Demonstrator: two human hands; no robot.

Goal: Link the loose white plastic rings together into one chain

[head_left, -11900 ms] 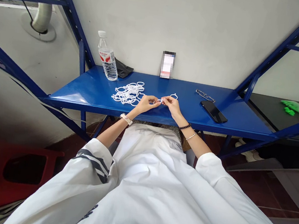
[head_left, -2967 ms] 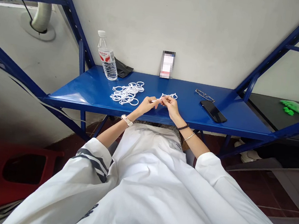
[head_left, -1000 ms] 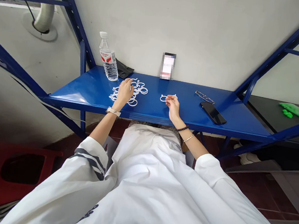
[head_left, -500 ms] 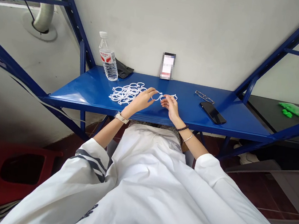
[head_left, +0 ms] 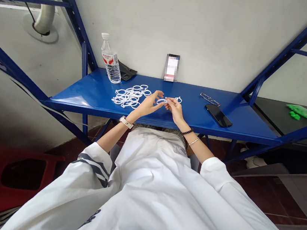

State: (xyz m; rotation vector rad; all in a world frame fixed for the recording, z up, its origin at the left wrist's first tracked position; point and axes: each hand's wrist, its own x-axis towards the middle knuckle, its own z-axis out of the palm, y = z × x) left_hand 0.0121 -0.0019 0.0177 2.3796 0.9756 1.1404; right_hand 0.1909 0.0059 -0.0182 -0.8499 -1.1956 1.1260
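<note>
A pile of white plastic rings lies on the blue metal shelf, left of centre. My left hand pinches one white ring just above the shelf, its other fingers spread. My right hand meets it from the right, fingers pinched on the end of a short chain of joined rings that trails away on the shelf behind it. Both hands sit close to the shelf's front edge.
A water bottle and a dark pouch stand at the back left. A small card leans on the wall. Glasses and a black phone lie to the right. Green items lie on the neighbouring dark shelf.
My left hand went to the pile, took one ring and came back to the centre. My right hand stayed by the short chain and now meets the left hand.
</note>
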